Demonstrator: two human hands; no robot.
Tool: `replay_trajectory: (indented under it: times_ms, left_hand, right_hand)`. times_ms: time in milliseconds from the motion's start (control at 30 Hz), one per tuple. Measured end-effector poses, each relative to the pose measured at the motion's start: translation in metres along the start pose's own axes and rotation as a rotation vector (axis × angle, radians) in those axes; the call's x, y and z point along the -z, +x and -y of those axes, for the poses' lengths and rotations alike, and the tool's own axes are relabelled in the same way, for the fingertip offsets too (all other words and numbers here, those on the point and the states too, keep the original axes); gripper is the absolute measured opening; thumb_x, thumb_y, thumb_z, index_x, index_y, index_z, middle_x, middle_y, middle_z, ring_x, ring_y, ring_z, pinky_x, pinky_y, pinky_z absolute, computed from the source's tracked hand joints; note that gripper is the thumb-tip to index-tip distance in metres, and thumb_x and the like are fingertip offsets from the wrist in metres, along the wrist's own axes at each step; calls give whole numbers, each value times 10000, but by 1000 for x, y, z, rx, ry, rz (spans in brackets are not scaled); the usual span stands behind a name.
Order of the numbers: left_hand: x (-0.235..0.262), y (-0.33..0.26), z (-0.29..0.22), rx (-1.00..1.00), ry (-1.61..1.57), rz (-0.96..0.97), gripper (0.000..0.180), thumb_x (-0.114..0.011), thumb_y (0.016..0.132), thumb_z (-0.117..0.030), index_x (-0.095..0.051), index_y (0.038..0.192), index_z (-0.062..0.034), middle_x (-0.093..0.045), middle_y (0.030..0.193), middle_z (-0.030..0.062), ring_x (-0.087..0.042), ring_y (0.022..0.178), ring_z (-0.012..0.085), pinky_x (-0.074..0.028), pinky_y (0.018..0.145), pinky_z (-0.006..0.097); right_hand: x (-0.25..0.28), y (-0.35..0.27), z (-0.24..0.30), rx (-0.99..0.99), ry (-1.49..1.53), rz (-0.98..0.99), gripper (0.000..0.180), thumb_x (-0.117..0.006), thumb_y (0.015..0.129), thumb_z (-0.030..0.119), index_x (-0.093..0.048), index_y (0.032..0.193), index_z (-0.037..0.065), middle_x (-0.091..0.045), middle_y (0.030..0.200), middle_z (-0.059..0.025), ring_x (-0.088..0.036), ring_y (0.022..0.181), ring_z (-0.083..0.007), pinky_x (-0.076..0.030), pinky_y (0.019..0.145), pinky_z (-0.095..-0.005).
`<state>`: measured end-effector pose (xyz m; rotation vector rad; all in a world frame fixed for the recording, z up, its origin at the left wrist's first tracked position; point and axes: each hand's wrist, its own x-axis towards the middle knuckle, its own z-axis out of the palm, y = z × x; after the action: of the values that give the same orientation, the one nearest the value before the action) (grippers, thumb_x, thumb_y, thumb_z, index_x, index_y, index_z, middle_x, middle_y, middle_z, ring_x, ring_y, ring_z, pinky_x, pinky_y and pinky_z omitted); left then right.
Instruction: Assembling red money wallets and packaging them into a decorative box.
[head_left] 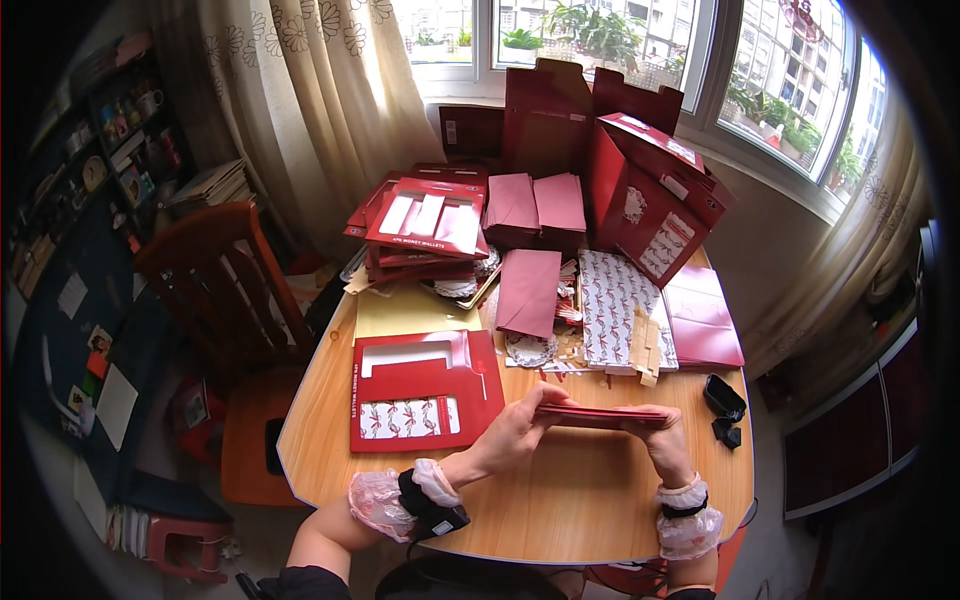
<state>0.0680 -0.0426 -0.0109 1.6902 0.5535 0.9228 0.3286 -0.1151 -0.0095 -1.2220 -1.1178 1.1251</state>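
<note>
Above the near right part of the table, I hold a thin dark-red stack, seen almost edge-on; it looks like paper envelopes. My left hand pinches its left end, and my right hand is closed around the right end. To the left of my hands lies a flat red cardboard box with cut-out windows, and patterned white paper shows in the lower one. Beyond my hands rests a pile of pinkish-red envelopes. Next to it is a stack of white patterned sheets with tan paper strips on top.
More red boxes are piled at the far left, above a yellow sheet. Large red cartons stand at the back by the window. Pink envelope stacks sit before them. A small black case lies near the right edge. A wooden chair stands left.
</note>
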Motion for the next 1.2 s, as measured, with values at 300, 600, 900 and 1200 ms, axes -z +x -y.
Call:
replay_trajectory:
  times_ms: [300, 600, 900, 1200]
  left_hand:
    - [18, 5, -8, 108, -117, -47, 357, -578, 971, 21, -421, 1285, -47, -685, 988, 103, -666, 921, 126, -528, 787, 260]
    - [25, 11, 0, 489, -548, -25, 450, -649, 950, -38, -384, 1312, -62, -699, 1002, 122, -683, 871, 141, -553, 738, 273]
    - [24, 8, -4, 408, -479, -7, 415, -625, 965, -26, -379, 1297, -63, -697, 1007, 112, -677, 880, 133, -555, 745, 267]
    - [23, 10, -3, 369, -335, -57, 401, -615, 996, -109, -380, 1319, -79, -667, 1105, 106, -648, 1002, 142, -547, 762, 280]
  right_hand:
    - [-7, -11, 25, -10, -65, 94, 342, -766, 814, 53, -674, 1122, -63, -733, 974, -77, -686, 848, -122, -569, 760, -271]
    - [-4, -6, 15, -292, 307, 136, 322, -735, 843, 62, -631, 1135, -25, -699, 984, -83, -701, 765, -142, -597, 633, -276]
    - [-12, -8, 36, -439, 283, 218, 443, -724, 887, 164, -560, 1238, -50, -701, 969, -127, -726, 752, -190, -587, 533, -277]
    - [-13, -11, 34, -312, 216, 156, 415, -679, 924, 158, -544, 1240, -75, -707, 929, -153, -739, 679, -240, -567, 464, -241]
